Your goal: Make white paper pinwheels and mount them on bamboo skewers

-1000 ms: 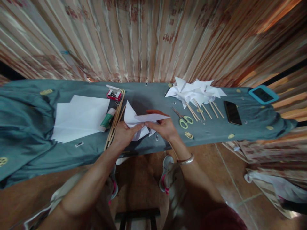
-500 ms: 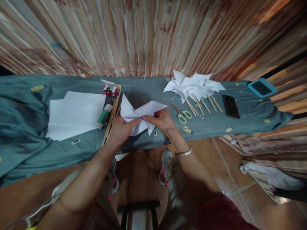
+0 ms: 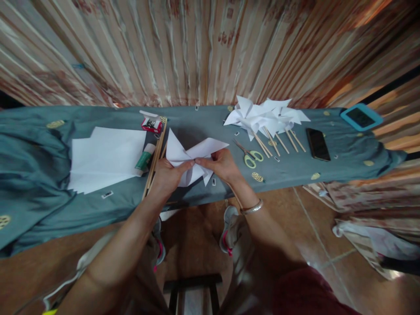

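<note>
A white paper pinwheel (image 3: 192,153) is held between both hands above the near part of the table. My left hand (image 3: 167,177) grips its left side, thumb pressed near the centre. From the right, my right hand (image 3: 223,165) pinches it, its thumb tip meeting the left one at the middle. The fingers under the paper are hidden. Thin wooden sticks (image 3: 155,162) lie just left of the pinwheel, partly behind my left hand. Light-green-handled scissors (image 3: 250,156) rest to the right of my right hand.
Finished pinwheels on sticks (image 3: 262,117) lie in a pile at the back right. A phone (image 3: 317,144) and a blue-framed device (image 3: 361,117) are farther right. White paper sheets (image 3: 106,159), a green glue stick (image 3: 144,159) and a small red box (image 3: 152,124) sit left.
The view has shifted slightly, so the table things appear a little farther right. Both hands keep the same hold on the paper pinwheel.
</note>
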`<state>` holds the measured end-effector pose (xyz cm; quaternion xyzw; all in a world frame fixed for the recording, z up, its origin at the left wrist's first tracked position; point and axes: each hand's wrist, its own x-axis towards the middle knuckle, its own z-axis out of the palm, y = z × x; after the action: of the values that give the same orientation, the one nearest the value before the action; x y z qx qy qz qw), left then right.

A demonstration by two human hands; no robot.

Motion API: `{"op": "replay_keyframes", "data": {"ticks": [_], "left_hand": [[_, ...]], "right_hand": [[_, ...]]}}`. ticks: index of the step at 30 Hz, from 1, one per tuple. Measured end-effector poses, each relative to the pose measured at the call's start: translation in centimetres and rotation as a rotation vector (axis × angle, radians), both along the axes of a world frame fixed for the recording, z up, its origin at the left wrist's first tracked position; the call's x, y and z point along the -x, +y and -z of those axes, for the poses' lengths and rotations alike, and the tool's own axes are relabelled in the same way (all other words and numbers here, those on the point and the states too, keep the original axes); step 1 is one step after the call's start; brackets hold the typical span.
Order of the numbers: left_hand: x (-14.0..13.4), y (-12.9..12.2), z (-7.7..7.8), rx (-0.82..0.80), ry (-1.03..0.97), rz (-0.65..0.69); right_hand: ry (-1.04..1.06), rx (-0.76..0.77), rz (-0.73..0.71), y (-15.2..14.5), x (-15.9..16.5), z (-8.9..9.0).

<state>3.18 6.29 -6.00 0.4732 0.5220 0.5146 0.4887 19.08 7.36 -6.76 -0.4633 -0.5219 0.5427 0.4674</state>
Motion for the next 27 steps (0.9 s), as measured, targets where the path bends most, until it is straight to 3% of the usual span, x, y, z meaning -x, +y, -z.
{"op": "replay_keyframes", "data": {"ticks": [8,14,27], "left_hand": [[0.3,0.1,0.1,-0.009,0.112,-0.003],[0.6,0.4,0.9,-0.003,0.145,0.002],[0.5,0.2,-0.2,0.013,0.168,-0.011]], "right_hand": [[-0.225,-0.02,0.064,-0.1,0.1,0.2],[-0.246,-0.054,0.078,-0.3,0.2,0.3],[-0.311,-0.027,0.12,-0.5,0.3,0.0]]}}
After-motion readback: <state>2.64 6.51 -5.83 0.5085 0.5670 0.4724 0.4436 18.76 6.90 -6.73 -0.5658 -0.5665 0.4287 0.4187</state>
